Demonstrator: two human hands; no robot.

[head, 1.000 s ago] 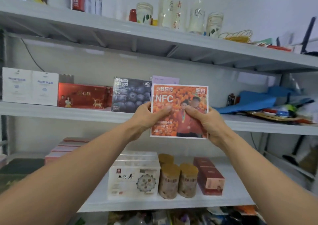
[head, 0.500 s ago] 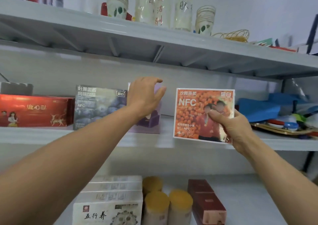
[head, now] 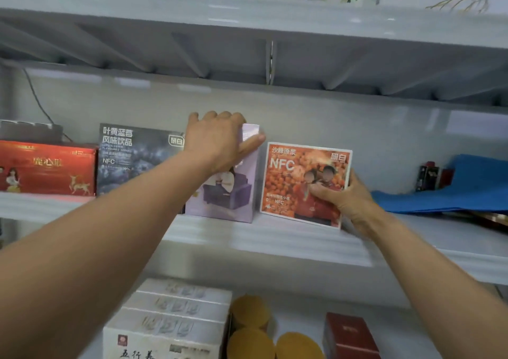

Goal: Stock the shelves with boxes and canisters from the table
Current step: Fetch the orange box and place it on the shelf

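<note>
An orange NFC box (head: 297,174) stands upright on the middle shelf (head: 275,237). My right hand (head: 343,199) grips its lower right corner, thumb across the front. Just left of it stands a lilac box (head: 228,193), almost touching the orange one. My left hand (head: 220,141) grips the top of the lilac box, fingers over the back edge and thumb along the right side. Further left on the same shelf are a dark blueberry box (head: 132,155) and a red box (head: 46,169).
Blue sheets (head: 453,191) and a small dark bottle (head: 427,176) lie at the shelf's right. The lower shelf holds white boxes (head: 170,320), yellow-lidded canisters (head: 250,342) and a dark red box (head: 349,336). The top shelf (head: 247,15) carries cups and bottles.
My left hand let go of the orange box, reached to the lilac box and took hold of its top. My right hand carried the orange box rightwards and set it on the shelf.
</note>
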